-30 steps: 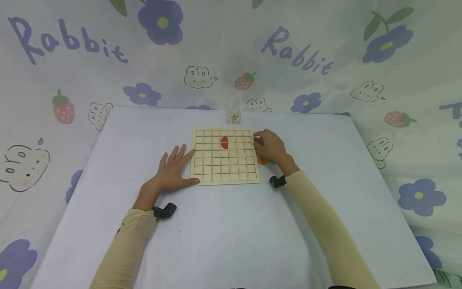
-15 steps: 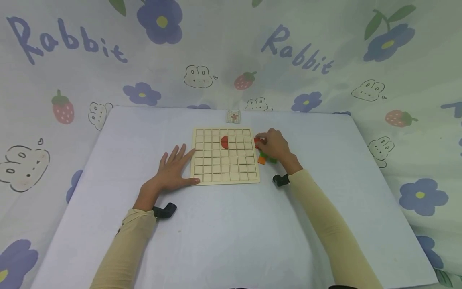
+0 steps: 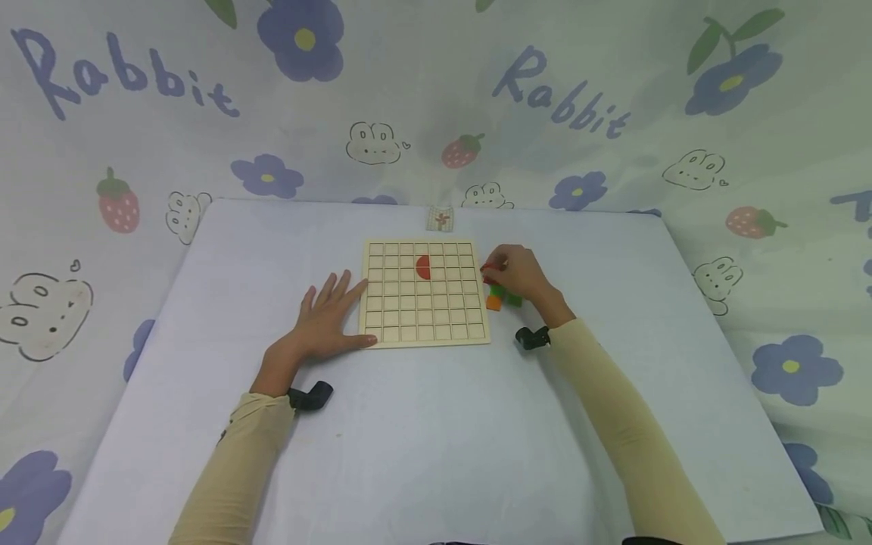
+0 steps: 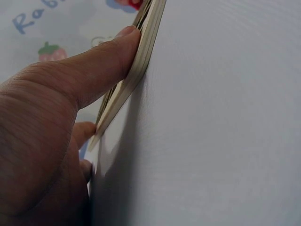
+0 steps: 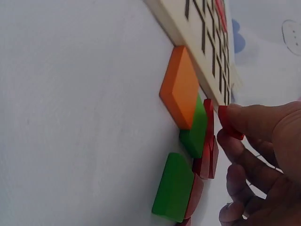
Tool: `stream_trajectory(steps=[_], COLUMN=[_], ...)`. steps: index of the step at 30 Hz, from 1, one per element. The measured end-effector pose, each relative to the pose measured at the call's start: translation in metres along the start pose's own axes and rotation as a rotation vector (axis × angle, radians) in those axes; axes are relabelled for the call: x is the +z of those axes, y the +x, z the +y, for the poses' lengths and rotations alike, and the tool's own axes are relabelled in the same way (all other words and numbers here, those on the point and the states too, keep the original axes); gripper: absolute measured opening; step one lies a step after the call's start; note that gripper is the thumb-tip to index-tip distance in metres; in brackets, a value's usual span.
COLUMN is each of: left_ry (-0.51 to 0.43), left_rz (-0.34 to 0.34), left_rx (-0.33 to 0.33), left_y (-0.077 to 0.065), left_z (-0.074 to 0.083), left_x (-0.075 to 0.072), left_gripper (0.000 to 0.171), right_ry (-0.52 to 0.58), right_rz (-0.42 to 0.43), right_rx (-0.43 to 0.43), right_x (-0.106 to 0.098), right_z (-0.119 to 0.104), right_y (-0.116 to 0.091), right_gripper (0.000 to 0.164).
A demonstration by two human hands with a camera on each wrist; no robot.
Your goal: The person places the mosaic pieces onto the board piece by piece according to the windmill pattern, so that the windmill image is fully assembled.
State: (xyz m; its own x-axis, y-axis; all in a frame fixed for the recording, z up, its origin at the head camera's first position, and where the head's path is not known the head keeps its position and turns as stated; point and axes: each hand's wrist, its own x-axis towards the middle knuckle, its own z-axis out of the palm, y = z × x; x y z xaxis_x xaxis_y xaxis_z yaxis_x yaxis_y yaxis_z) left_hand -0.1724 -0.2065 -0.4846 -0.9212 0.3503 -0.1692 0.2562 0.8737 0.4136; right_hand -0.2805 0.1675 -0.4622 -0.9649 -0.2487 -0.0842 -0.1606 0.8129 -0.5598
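A pale wooden grid board (image 3: 395,310) lies on the white table. Two red quarter-round pieces (image 3: 424,267) sit in its upper middle squares, together forming a half disc. My left hand (image 3: 323,322) rests at the board's left side, fingers spread, with the thumb over the lower left corner. In the left wrist view the thumb (image 4: 110,61) lies along the board's top edge. Just off the board's right edge, my right hand (image 3: 521,272) pinches a small red piece (image 5: 229,123) between thumb and index finger. Its exact outline is partly covered by the fingertips.
Below the right hand lie an orange square block (image 5: 181,89), green blocks (image 5: 173,188) and several red pieces (image 5: 202,160), close beside the board. A small patterned square (image 3: 440,219) lies behind the board. A printed curtain (image 3: 436,98) hangs behind the table.
My right hand has shifted slightly right, lifting a red piece in its fingertips and uncovering the orange and green blocks. The left hand and board stay put.
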Motion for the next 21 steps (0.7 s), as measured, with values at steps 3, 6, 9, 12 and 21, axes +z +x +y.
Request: stream_trajectory(steps=[3, 6, 9, 12, 21], left_ry=[-0.003, -0.008, -0.009, -0.008, -0.015], left_rz=[0.002, 0.006, 0.006, 0.007, 0.002], left_rx=[0.001, 0.004, 0.005, 0.003, -0.003], left_y=[0.000, 0.000, 0.000, 0.000, 0.001], left_z=[-0.001, -0.002, -0.002, -0.002, -0.001], left_x=[0.000, 0.000, 0.001, 0.001, 0.001], left_gripper=[0.111, 0.111, 0.111, 0.112, 0.112], right_ry=[0.088, 0.137, 0.166, 0.197, 0.259], right_rz=[0.014, 0.014, 0.013, 0.021, 0.043], right_rx=[0.011, 0.019, 0.017, -0.005, -0.087], right_x=[0.000, 0.000, 0.000, 0.000, 0.005], right_z=[-0.001, -0.002, -0.005, -0.009, -0.017], right_y=[0.000, 0.000, 0.000, -0.001, 0.000], right_gripper=[0.016, 0.016, 0.020, 0.025, 0.030])
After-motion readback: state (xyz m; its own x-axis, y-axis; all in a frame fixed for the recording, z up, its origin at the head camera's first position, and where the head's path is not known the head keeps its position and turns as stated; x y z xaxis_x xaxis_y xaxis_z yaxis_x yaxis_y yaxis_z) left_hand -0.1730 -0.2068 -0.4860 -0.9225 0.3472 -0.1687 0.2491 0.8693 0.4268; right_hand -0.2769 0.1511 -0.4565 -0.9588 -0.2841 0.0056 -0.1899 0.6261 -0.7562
